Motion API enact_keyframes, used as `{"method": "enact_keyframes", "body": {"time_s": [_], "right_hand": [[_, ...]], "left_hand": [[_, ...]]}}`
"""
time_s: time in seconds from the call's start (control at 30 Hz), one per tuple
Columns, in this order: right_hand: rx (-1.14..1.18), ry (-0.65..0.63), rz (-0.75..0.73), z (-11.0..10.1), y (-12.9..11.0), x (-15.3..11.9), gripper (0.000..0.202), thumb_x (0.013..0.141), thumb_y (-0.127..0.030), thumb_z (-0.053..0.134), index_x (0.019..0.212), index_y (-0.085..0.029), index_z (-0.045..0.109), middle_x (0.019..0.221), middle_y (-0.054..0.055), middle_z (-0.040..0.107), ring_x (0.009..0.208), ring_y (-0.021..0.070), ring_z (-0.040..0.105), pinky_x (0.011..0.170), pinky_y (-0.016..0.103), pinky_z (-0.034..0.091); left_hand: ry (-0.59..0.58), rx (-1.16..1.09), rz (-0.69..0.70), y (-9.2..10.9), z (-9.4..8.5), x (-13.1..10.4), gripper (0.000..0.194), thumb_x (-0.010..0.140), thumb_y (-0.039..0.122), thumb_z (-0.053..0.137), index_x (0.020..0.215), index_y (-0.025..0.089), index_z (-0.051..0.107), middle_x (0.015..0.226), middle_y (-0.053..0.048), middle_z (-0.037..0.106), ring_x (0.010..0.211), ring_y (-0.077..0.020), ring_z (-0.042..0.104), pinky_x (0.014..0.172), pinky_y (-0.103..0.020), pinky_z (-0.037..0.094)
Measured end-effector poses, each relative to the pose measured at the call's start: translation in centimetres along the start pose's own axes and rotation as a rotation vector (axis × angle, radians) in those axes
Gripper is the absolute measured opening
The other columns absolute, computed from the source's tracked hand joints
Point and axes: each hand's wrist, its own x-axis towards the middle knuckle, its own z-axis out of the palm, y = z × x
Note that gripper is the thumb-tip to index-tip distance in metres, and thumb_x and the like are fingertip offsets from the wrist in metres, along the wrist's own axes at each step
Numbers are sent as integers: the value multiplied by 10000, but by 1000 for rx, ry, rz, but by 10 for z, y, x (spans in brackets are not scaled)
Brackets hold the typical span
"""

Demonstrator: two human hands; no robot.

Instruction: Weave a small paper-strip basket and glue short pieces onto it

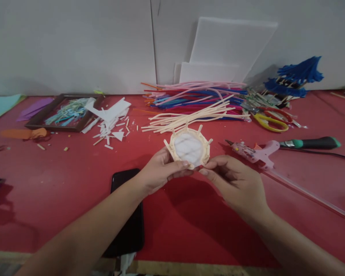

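Landmark: the bundle of cream stems [186, 119] on the red table [172, 234]. Your round piece [189, 147], white disc in the middle, cream rim with short stubs sticking out, is held up just on your side of the bundle. Left hand [158, 170] has it gripped at the near left: thumb on the near edge, fingers behind and under. Right hand [240, 184] pinches the near right of the rim between thumb and forefinger; the other fingers are curled in. Black phone [130, 232] lies nearer you than the bundle and to its left, partly under your left forearm. White scraps [112, 119] are scattered left of the bundle; brown frame [71, 127] with pale green and blue bits [67, 111] is beyond them, further left. Coloured stems [189, 92] are piled right behind the bundle. White sheets [227, 48] stand against the wall behind that pile. Right of the bundle: yellow-handled scissors [271, 123] near its end, blue-topped piece [300, 76] further back. Pink glue gun [266, 153] lies to the right and nearer you, clear stick [310, 193] running out from its back. Green-and-black handle [316, 143] is right of the bundle too, beyond that stick.
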Motion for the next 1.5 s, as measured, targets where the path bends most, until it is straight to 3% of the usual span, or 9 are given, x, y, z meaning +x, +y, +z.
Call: {"method": "enact_keyframes", "body": {"time_s": [0.2,0.4,0.57,0.8,1.0,1.1,1.23,1.4,1.5], "right_hand": [[-39,-2,-40,-3,1,0,108,850,-327,704,809,-227,700,676,4,736,532,132,656,470,227,524],[-127,-16,-139,-10,1,3,118,855,-249,693,965,-232,734,761,10,781,586,139,706,490,220,547],[-191,-38,-251,-12,1,6,93,864,-208,688,847,-258,764,836,11,808,719,162,757,642,253,612],[-283,9,-286,-12,2,4,65,875,-222,692,926,-234,730,776,7,771,565,118,672,514,214,552],[-292,37,-341,-11,0,4,46,880,-236,678,877,-253,720,792,24,771,679,156,715,607,261,592],[-221,19,-289,-11,3,3,28,871,-267,699,873,-239,705,796,33,761,668,157,716,580,255,600],[-95,-97,-188,-14,5,7,74,847,-273,724,900,-222,725,830,35,778,691,156,742,595,230,618],[-203,-165,-380,-22,3,14,108,901,-221,678,932,-242,779,862,31,812,737,152,763,713,245,632],[-342,-137,-536,-23,1,14,118,917,-197,666,915,-235,778,829,25,815,713,154,769,696,234,637]], "left_hand": [[-2,-13,9,1,1,-1,401,556,173,882,887,143,659,913,-77,785,769,-159,732,706,-246,591],[-8,22,-16,1,1,-1,393,565,141,826,919,131,654,892,-86,789,711,-150,723,714,-266,590],[-12,65,-19,1,0,1,427,579,138,803,981,135,661,952,-101,796,721,-160,732,713,-265,584],[-12,95,9,-2,-1,1,452,593,179,812,1006,146,632,1011,-115,789,783,-195,745,771,-317,591],[-30,110,68,-7,-4,1,524,604,226,843,1072,167,615,1049,-105,778,881,-236,747,819,-366,595],[-44,129,79,-7,-4,1,509,612,236,841,1060,169,609,1009,-90,777,860,-217,740,828,-364,590],[-27,136,68,-5,-3,-1,497,590,208,811,1044,166,612,967,-75,771,832,-200,728,806,-348,591],[-19,129,28,-2,0,0,507,587,203,759,1070,160,615,1021,-103,769,881,-246,738,832,-405,603],[-46,133,18,-1,0,0,506,586,195,768,1072,162,630,1070,-108,764,931,-249,730,785,-356,606]]}}
